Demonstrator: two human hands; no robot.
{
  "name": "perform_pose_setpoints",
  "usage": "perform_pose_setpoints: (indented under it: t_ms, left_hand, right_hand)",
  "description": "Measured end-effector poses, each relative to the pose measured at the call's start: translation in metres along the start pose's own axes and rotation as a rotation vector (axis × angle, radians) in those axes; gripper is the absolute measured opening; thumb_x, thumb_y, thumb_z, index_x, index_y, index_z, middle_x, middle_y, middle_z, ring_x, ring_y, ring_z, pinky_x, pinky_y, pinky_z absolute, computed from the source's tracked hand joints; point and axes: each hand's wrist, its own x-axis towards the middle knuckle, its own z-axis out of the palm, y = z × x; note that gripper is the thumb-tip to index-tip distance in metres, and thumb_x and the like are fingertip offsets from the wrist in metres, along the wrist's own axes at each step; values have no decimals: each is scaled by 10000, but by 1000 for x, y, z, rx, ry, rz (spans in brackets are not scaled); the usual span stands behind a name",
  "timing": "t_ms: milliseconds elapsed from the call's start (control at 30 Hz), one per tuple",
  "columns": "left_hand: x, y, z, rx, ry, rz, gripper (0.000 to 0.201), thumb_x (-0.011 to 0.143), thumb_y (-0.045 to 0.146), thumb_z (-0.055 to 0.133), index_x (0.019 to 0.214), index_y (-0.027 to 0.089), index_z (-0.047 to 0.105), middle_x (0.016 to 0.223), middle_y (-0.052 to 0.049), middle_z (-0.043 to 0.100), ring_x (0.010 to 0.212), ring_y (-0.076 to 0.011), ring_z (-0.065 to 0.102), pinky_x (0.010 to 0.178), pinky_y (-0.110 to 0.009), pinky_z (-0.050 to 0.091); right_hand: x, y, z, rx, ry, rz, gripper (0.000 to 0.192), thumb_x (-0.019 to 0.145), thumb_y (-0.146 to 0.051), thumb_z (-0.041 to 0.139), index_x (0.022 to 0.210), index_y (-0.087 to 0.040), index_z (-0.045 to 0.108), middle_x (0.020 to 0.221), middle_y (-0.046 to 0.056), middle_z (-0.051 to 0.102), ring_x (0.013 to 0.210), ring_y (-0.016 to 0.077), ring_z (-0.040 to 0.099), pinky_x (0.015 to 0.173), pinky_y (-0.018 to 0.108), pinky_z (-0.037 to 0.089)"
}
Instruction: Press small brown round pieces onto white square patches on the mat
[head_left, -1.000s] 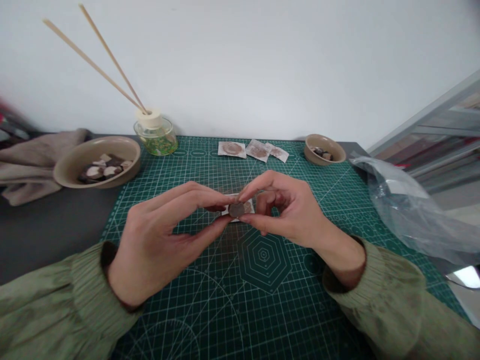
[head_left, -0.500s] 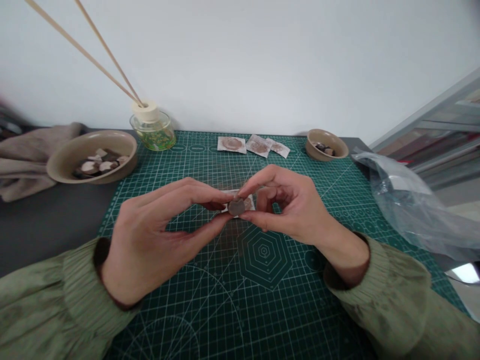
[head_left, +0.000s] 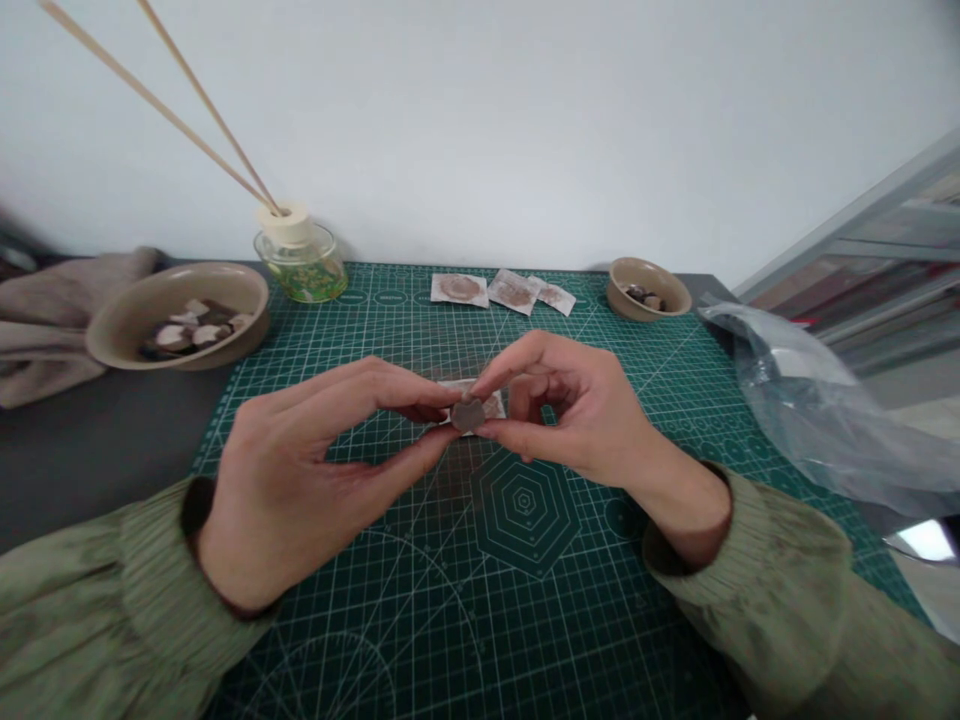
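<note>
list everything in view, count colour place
disc: 1, grey, centre
flat packets: 4, white-brown, three at back, one behind disc
cutting mat: 1, green, centre
table: 1, dark, under mat
bowls: 2, tan, back left and right
pieces: several, pale and dark, in bowls
diffuser: 1, greenish, back left
sticks: 2, pale, in diffuser
cloth: 1, taupe, far left
plastic bag: 1, clear, right
wall: 1, white, behind
sleeves: 2, olive, front corners
left hand, right hand: 2, bare, holding disc
</note>
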Motion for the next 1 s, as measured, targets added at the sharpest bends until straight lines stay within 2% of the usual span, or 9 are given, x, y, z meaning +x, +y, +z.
perform_pose_setpoints:
  t_ms: [200, 533, 667, 800, 900, 1000]
  left_hand:
    - [0, 1, -1, -18, 10, 11, 110, 1106, 266, 875, 1194, 330, 858, 1108, 73, 924, 865, -116, 860, 874, -237, 743]
    - [0, 0, 0, 15, 4, 12, 104, 1130, 272, 849, 1207, 342, 843, 1133, 105, 920, 892, -94, 858, 881, -211, 726]
    - [-1, 3, -1, 44, 10, -17, 81, 1130, 300, 852, 1193, 350, 850, 1118, 103, 919, 877, -109, 859, 870, -240, 737]
    - [-1, 5, 0, 70, -4, -44, 77, 1132, 323, 846, 1201, 355, 861, 1125, 93, 918, 876, -132, 865, 881, -275, 750]
    - [0, -2, 2, 71, -35, -51, 158, 1139, 333, 833, 1296, 345, 845, 1184, 64, 911, 939, -146, 878, 896, -278, 748]
    - [0, -13, 3, 124, -98, 34, 223, 1157, 360, 782, 1373, 316, 817, 1307, 7, 891, 1078, -184, 878, 1020, -317, 747]
  right_hand:
    - [1, 1, 0, -10, -4, -4, 327, 903, -124, 1081, 1149, -194, 876, 1046, 9, 892, 535, 36, 591, 479, 194, 437]
    - [1, 1, -1, -2, -10, -9, 375, 866, -36, 1070, 1148, -199, 884, 1022, -13, 889, 536, 21, 575, 484, 171, 426]
    - [1, 0, -1, 4, -12, -2, 354, 883, -89, 1076, 1160, -202, 885, 1063, 1, 900, 526, 29, 587, 472, 188, 432]
    - [0, -1, -1, -63, -14, 28, 311, 909, -181, 1077, 1158, -214, 895, 860, -30, 830, 531, 76, 602, 482, 218, 442]
    - [-2, -2, -2, -167, 43, 42, 314, 909, -265, 1083, 1144, -214, 882, 771, -41, 779, 558, 114, 642, 509, 243, 467]
    - [-3, -3, -5, -316, 108, 51, 317, 941, -341, 1047, 1156, -214, 850, 726, -59, 747, 557, 122, 631, 534, 266, 480]
